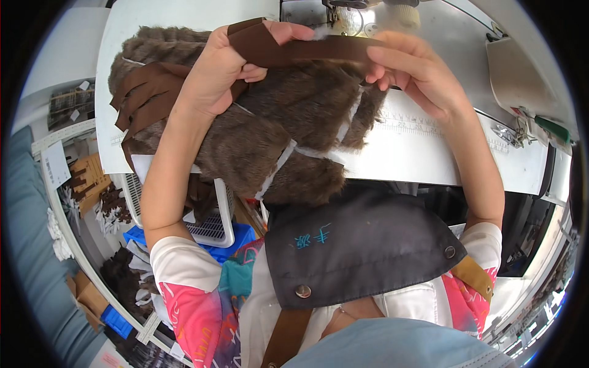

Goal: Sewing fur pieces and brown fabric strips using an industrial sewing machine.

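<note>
A flat dark brown fabric strip [325,51] is stretched between my hands above the table. My left hand [222,69] grips its folded left end, with the thumb pointing right along the strip. My right hand [423,69] pinches the other end between thumb and fingers and is slightly blurred. Under the strip lie brown faux-fur pieces [245,144] with pale edges, stacked over the table's left side and hanging past its front edge. More brown fabric strips [153,89] rest on the fur beside my left forearm.
A sewing machine [350,5] stands at the table's far edge. Measuring marks run across the white tabletop [405,156]. Small metal tools and a green-handled tool [553,130] lie at the right. Below left are a white plastic basket [226,214], a blue bin [236,250] and fabric scraps.
</note>
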{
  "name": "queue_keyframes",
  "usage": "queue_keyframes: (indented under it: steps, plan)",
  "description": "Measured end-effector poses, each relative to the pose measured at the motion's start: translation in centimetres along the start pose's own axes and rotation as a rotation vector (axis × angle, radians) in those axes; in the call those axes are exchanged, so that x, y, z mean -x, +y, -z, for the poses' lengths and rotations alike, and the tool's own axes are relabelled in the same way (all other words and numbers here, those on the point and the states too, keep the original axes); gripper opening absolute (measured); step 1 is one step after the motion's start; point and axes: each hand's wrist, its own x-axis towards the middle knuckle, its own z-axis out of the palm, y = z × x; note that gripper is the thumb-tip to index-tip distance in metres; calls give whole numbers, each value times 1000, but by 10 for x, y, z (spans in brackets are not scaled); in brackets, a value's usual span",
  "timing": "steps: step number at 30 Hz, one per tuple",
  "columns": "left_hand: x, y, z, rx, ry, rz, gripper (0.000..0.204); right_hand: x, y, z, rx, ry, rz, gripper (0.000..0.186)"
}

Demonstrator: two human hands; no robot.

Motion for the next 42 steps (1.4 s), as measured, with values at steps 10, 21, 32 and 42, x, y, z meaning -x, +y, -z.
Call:
queue_keyframes:
  steps: [10,21,32,42]
  plan:
    - [35,37,7,650,-104,-240,21,25,5,-39,708,377,552,13]
    - [11,-7,-32,163,65,-76,21,22,20,-51,69,228,452,16]
    - [12,0,-35,52,19,-166,22,21,18,-45,-306,45,167,18]
    - [11,-4,-39,13,27,-217,18,19,13,-43,-379,-68,52,17]
